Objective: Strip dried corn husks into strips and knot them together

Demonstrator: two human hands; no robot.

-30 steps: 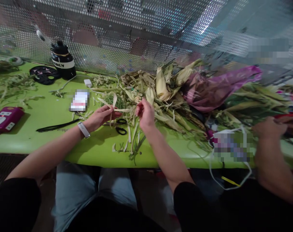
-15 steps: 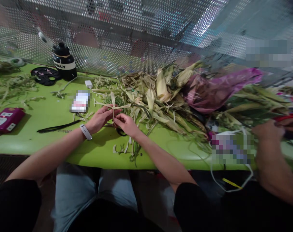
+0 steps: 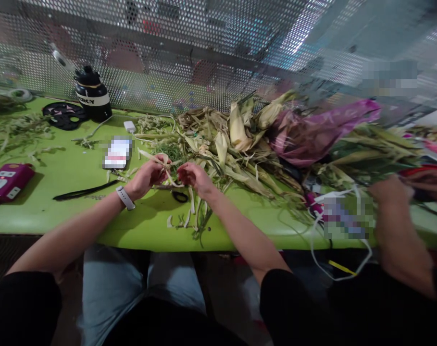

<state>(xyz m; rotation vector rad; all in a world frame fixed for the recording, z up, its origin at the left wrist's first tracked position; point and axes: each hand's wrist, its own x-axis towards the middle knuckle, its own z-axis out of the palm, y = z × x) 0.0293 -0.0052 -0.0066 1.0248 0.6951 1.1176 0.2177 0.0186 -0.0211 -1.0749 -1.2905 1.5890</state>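
My left hand, with a white watch band at the wrist, is closed on a pale corn husk braid with loose strips sticking out. One strip end curves down to the right, close under the fingertips of my right hand. That hand is half curled with its fingers apart; contact with the strip is hard to make out. Black-handled scissors lie on the green table below the hands. Beside them are several cut husk scraps.
Dried corn husks heap up behind and right, by a pink plastic bag. Leftward are a phone, black strap, magenta power socket and black bottle. Another person's arm reaches in at right, near a white cable.
My right hand has moved away to the right from my left hand, and its fingers have spread. The husk piece has turned, so one strip now hangs down to the right.
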